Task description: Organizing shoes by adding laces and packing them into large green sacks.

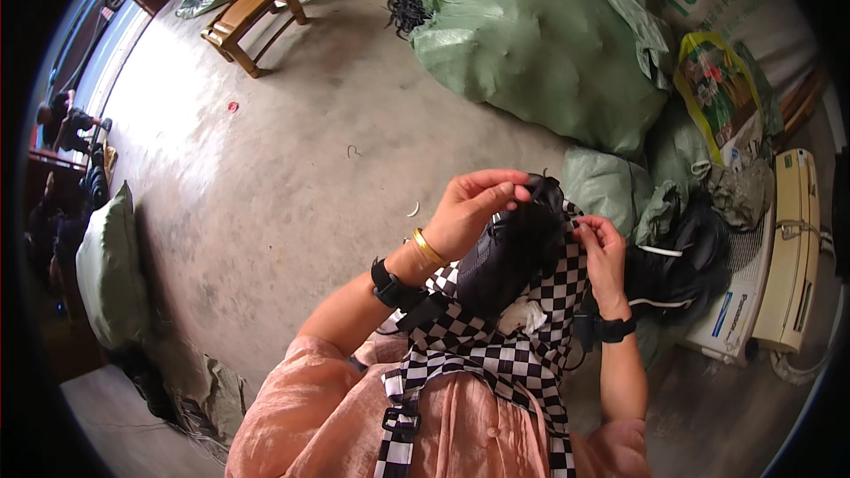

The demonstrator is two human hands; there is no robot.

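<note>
A black, partly mesh item (485, 267) lies on the black-and-white checked apron (478, 363) over my lap; its exact kind is unclear. Above its far end, my left hand (482, 205) is closed, thumb and forefinger pressed together. My right hand (604, 257) is closed in a pinch beside the apron's right edge. Anything thin or small between the fingertips of either hand is too fine to make out. A crumpled whitish scrap (522, 317) rests on the apron next to the black item.
Large stuffed green sacks (540, 53) stand ahead to the right, with a yellow-edged printed bag (722, 93) beside them. Beige appliance casings (788, 248) lie at the right. A low wooden stool (252, 18) stands far left; another pale sack (108, 270) is at the left edge.
</note>
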